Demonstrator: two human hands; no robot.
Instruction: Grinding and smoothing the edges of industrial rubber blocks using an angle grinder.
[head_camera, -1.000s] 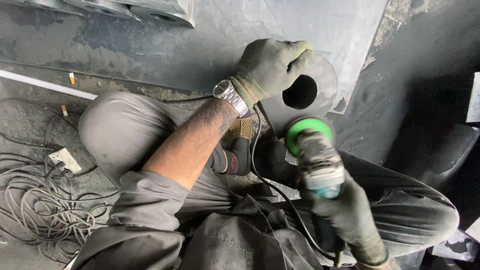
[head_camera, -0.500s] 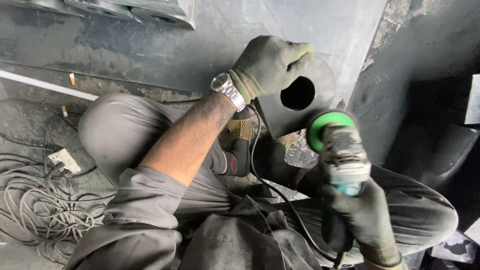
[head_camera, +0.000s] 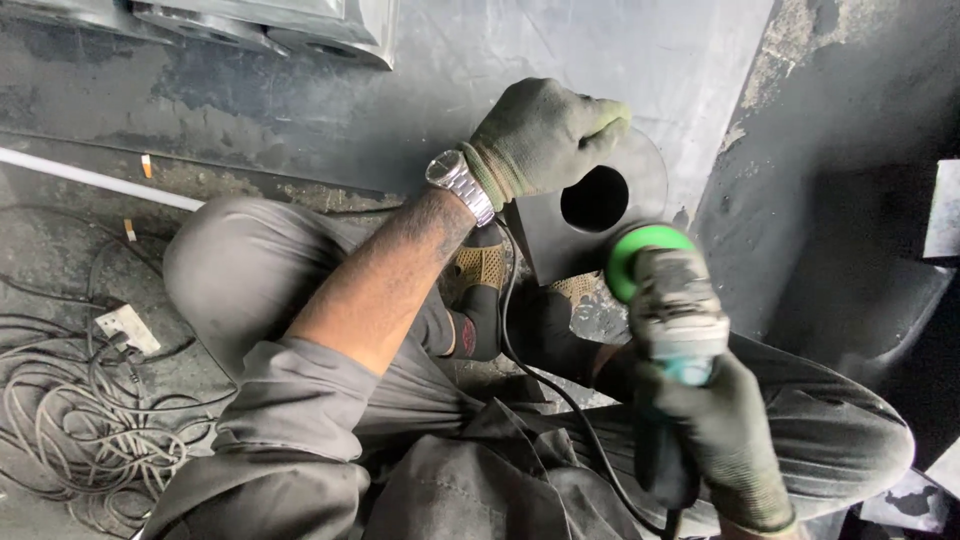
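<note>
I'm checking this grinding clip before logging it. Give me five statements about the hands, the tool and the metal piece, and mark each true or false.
1. The left hand grips the dark metal plate at its top edge. True.
2. The plate has a square hole. False: the hole is round.
3. The right hand holds an angle grinder with a green guard. True.
4. Both hands are bare. False: both wear gloves.
5. A wristwatch sits on the left wrist. True.
</note>
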